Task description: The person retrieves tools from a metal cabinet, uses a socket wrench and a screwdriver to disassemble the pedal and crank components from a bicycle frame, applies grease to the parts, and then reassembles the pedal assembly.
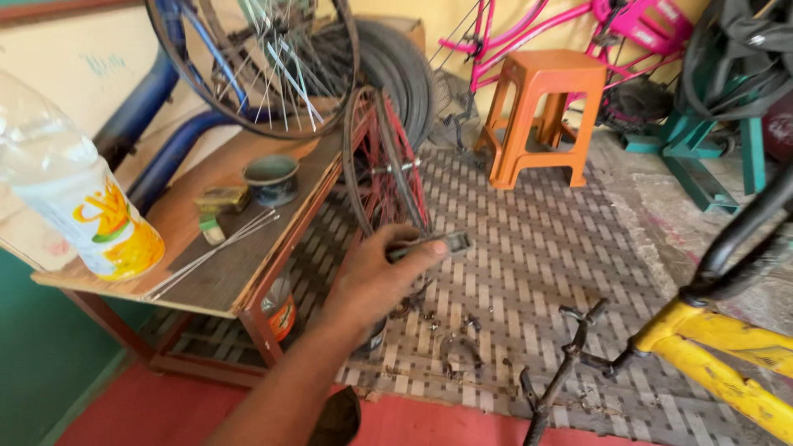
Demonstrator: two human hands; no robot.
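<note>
Your left hand (376,277) grips a small flat metal tool (438,244), fingers curled shut around it, its end poking out past your thumb. It hovers just right of the wooden table (223,272), in front of the red-spoked wheel (384,161) leaning against that table. Loose spokes (219,248) and a metal bowl (271,178) lie on the tabletop.

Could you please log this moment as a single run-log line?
view: head | hand: grips small metal tool | beside: red-rimmed wheel, wooden table | below: woven mat, loose metal parts | other hand: unseen
</note>
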